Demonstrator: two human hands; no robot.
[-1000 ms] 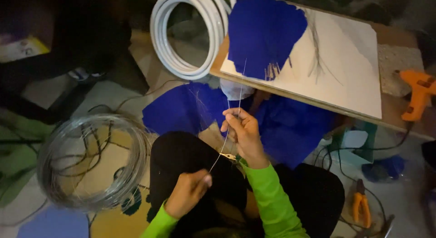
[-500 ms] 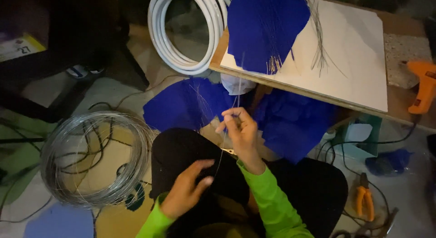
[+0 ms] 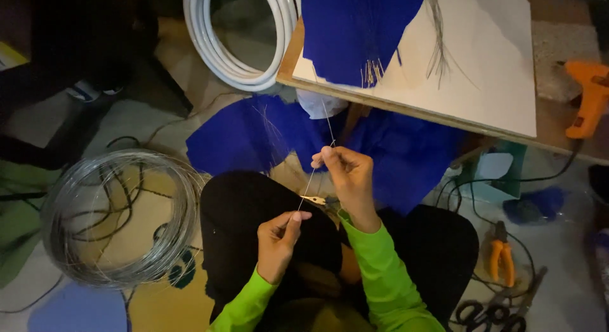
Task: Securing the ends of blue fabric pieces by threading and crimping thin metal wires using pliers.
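A thin metal wire [image 3: 309, 183] runs taut between my two hands above my lap. My right hand [image 3: 346, 180] pinches its upper end at the fingertips. My left hand [image 3: 279, 240] pinches the lower end near my knee. The wire continues upward past the right hand toward the board. A small yellowish tool [image 3: 315, 200] lies on my lap between the hands. Blue fabric [image 3: 355, 27] with fringed threads lies on the white board [image 3: 482, 65] ahead, and more blue fabric [image 3: 254, 132] hangs below it.
A coil of grey wire [image 3: 114, 218] lies on the floor at left. A coil of white tubing [image 3: 238, 46] sits beyond it. An orange glue gun [image 3: 587, 94] rests at right, orange-handled pliers [image 3: 501, 259] and black scissors [image 3: 488, 313] lie on the floor.
My left hand rose and moved right to pinch the wire's lower end. My right hand stayed on the upper end, shifting slightly down. The view drifted a little.
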